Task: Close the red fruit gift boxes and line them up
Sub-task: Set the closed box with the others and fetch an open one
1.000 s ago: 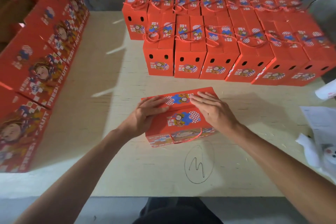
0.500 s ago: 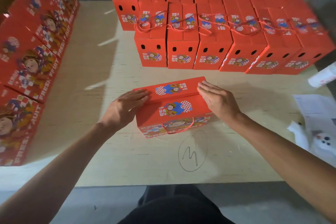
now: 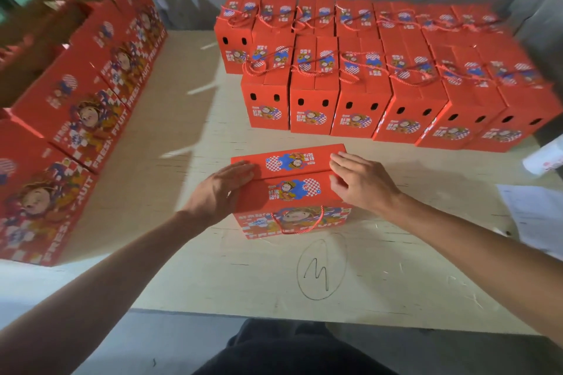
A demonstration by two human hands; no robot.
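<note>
Two bare forearms reaching in from the lower corners toward frame centre, left hand (image 3: 220, 189) flat with fingers straight and together, palm down, right hand (image 3: 362, 183) with fingers extended, slightly spread, palm down

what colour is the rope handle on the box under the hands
Red, matching the box; the rope handle shows best in the head view.

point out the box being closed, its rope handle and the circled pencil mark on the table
box being closed (image 3: 292, 189): head view, on its top flap between the hands
rope handle (image 3: 297, 231): head view, bottom of the loop on the near face
circled pencil mark (image 3: 316, 275): head view, scribble inside the circle
</note>
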